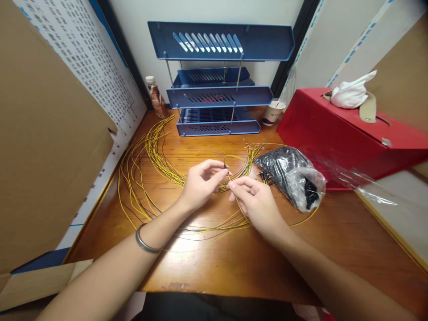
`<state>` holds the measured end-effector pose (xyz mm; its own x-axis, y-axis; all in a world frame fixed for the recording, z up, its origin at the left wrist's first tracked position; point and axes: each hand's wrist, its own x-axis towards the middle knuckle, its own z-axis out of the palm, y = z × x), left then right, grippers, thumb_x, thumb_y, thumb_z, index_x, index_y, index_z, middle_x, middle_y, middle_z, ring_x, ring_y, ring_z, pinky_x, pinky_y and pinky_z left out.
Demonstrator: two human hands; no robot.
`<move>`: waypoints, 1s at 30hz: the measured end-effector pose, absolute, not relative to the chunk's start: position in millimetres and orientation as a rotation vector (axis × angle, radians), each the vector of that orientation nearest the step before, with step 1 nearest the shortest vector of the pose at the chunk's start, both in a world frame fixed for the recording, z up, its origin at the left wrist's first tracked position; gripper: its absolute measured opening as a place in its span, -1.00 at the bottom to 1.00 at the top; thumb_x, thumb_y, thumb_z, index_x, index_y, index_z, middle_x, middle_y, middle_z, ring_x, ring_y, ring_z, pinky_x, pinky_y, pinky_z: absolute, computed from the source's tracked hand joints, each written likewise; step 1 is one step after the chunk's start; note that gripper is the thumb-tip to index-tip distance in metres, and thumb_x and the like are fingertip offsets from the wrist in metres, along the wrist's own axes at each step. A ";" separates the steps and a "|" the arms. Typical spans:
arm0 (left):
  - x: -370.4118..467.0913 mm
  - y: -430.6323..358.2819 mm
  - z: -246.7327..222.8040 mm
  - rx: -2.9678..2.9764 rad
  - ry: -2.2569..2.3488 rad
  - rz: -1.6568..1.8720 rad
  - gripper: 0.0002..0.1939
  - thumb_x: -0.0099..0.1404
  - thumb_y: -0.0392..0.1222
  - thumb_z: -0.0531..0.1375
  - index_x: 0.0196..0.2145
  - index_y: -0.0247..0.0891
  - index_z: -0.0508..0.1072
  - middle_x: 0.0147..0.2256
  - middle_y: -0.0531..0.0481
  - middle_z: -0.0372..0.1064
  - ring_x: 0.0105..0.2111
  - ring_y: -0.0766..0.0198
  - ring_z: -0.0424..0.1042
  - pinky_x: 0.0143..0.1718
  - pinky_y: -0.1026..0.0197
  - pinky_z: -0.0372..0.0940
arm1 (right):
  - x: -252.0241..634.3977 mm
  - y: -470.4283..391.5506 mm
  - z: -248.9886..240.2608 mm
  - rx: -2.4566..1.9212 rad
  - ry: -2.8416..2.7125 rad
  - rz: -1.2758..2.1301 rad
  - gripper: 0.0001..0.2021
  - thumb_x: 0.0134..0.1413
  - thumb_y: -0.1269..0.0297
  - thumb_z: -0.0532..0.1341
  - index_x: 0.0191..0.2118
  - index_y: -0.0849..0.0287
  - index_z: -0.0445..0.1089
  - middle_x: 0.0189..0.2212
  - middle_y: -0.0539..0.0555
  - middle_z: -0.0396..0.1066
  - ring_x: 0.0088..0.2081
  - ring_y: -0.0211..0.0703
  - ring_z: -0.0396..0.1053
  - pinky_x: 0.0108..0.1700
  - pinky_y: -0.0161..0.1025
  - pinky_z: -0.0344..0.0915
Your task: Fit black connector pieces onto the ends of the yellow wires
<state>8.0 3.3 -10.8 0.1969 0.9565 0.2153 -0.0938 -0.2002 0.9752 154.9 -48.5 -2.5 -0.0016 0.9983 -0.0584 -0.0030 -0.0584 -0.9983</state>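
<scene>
Between the thumb and fingers of my left hand [201, 183] is a small black connector [225, 166]. My right hand [257, 204] pinches a thin yellow wire [238, 205] just to the right, its end meeting the connector. Whether the wire is seated inside the connector cannot be made out. Long yellow and black wires [154, 154] curve in a loose loop over the table, behind and beneath both hands. A clear plastic bag [279, 166] full of small black pieces lies beyond my right hand, its mouth facing me. Several black connectors [266, 178] lie beside the bag.
A blue tiered file tray [220, 96] stands at the back of the wooden table [200, 272]. A bottle [156, 97] is left of it, a paper cup [274, 111] right. A red tissue box [334, 133] fills the right side; cardboard [43, 133] walls the left.
</scene>
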 end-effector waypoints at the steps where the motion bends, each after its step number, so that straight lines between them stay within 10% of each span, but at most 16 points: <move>1: 8.1 2.7 -11.6 1.426 0.894 1.220 -0.76 0.16 -0.11 0.37 -0.31 -0.33 0.52 -0.38 -0.09 0.55 -0.54 0.37 0.42 -0.56 0.37 0.33 | 155.0 -48.5 -2.3 -1.252 -1.188 1.234 -0.69 0.06 0.03 0.30 -0.44 0.20 0.40 -0.63 -0.04 0.34 -0.68 -0.40 0.01 -0.63 -0.34 -0.09; 6: 9.0 0.8 -15.3 1.515 0.883 1.163 -0.78 0.18 -0.10 0.35 -0.31 -0.32 0.54 -0.35 -0.11 0.57 -0.41 0.27 0.52 -0.44 0.31 0.40 | 155.8 -47.7 -2.0 -1.251 -1.231 1.214 -0.64 0.10 0.00 0.27 -0.52 0.17 0.36 -0.73 -0.11 0.16 -0.68 -0.38 -0.04 -0.61 -0.34 -0.09; 25: 9.5 4.5 -9.0 1.345 0.951 1.282 -0.68 0.13 -0.04 0.39 -0.29 -0.35 0.50 -0.36 -0.11 0.57 -0.65 0.44 0.33 -0.65 0.37 0.29 | 154.0 -48.0 -2.2 -1.251 -1.219 1.220 -0.71 0.09 0.06 0.26 -0.44 0.21 0.40 -0.55 0.02 0.44 -0.69 -0.40 0.04 -0.62 -0.32 -0.05; 30: 9.7 2.7 -14.1 1.387 0.882 1.192 -0.69 0.12 -0.06 0.40 -0.31 -0.35 0.51 -0.39 -0.10 0.56 -0.54 0.35 0.45 -0.55 0.36 0.36 | 155.7 -47.6 -3.2 -1.267 -1.217 1.201 -0.70 0.13 0.06 0.24 -0.43 0.20 0.40 -0.76 -0.13 0.18 -0.72 -0.39 -0.04 -0.63 -0.32 -0.13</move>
<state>9.7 2.7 -14.1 0.2302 0.9544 0.1901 -0.0980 -0.1716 0.9803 155.7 -47.6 -3.2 0.0133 0.9995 -0.0286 0.0416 -0.0292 -0.9987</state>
